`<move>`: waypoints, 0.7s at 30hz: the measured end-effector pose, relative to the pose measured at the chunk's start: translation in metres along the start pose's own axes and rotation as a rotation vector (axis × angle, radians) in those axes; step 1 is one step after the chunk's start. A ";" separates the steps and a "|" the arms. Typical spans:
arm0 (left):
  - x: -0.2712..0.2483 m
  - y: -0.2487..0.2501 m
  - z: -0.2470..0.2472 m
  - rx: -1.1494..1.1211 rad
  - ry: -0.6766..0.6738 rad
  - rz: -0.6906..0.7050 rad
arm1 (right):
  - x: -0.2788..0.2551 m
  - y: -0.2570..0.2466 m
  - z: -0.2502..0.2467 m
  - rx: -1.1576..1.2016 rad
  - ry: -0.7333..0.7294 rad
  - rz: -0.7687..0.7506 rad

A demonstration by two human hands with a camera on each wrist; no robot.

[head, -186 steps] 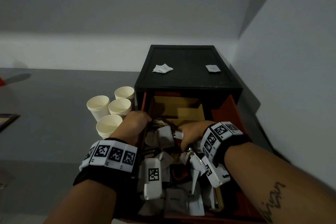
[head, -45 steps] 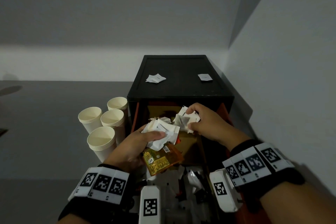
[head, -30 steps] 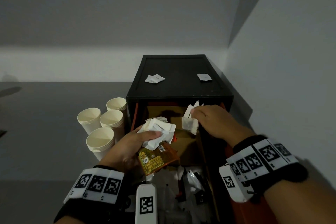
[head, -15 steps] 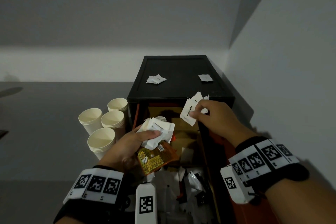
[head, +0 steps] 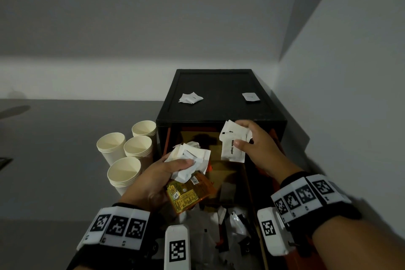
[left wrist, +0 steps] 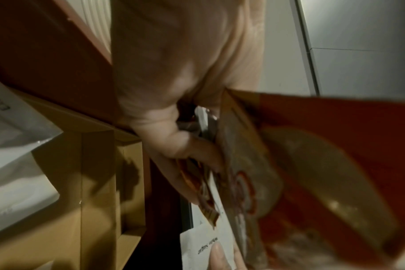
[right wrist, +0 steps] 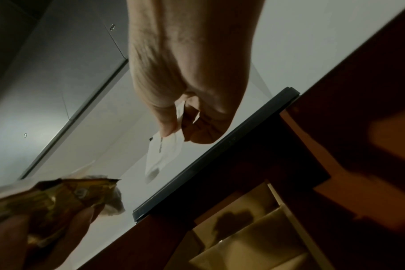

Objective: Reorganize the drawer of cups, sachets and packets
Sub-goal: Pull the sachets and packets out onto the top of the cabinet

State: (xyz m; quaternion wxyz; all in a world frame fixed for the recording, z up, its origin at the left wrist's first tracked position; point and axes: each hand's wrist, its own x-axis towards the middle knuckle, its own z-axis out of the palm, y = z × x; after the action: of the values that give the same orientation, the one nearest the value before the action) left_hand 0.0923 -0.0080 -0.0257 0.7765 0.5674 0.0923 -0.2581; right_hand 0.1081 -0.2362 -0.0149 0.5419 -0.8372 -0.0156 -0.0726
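My left hand [head: 162, 173] grips a bunch of white sachets [head: 190, 160] together with an orange packet [head: 188, 193] above the open drawer [head: 221, 166]. The orange packet [left wrist: 312, 164] fills the left wrist view beside the curled fingers [left wrist: 173, 142]. My right hand [head: 254, 144] pinches a few white sugar sachets [head: 232, 144] just in front of the black cabinet's [head: 219, 94] top edge; those sachets [right wrist: 164, 151] hang from the thumb and fingers in the right wrist view. Several more white sachets [head: 221, 226] lie in the drawer's near end.
Stacks of paper cups [head: 127, 158] stand on the grey floor left of the cabinet. Two small sachet piles [head: 190, 97] [head: 251, 97] lie on the cabinet top. A wall runs close on the right. Cardboard dividers [right wrist: 254, 237] partition the drawer.
My right hand has lifted its sugar sachets up out of the drawer toward the cabinet's front edge. My left hand keeps its bundle in nearly the same spot.
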 end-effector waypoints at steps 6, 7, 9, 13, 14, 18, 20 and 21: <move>0.003 0.002 -0.001 0.002 0.005 0.004 | 0.004 -0.007 0.002 0.068 -0.028 0.048; 0.004 0.002 -0.001 -0.002 0.004 0.005 | 0.005 -0.007 0.003 0.072 -0.029 0.061; 0.004 0.001 -0.003 -0.011 0.003 0.010 | 0.007 -0.005 0.005 0.078 -0.021 0.096; 0.004 -0.001 -0.005 -0.023 -0.025 0.034 | 0.013 0.004 0.010 0.046 0.028 0.174; 0.005 -0.002 -0.006 -0.025 -0.027 0.038 | 0.015 0.007 0.012 0.045 0.038 0.200; 0.005 -0.001 -0.009 -0.033 -0.042 0.049 | 0.030 0.024 0.022 0.043 0.098 0.374; 0.005 0.000 -0.009 -0.026 -0.047 0.061 | 0.040 0.032 0.028 0.106 0.138 0.501; 0.005 0.000 -0.010 -0.024 -0.048 0.066 | 0.044 0.034 0.031 0.163 0.160 0.559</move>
State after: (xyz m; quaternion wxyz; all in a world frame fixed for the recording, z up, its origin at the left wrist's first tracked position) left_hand 0.0980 -0.0005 -0.0310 0.7933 0.5545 0.0579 -0.2447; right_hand 0.1585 -0.2250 -0.0522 0.6059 -0.7544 0.2522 0.0151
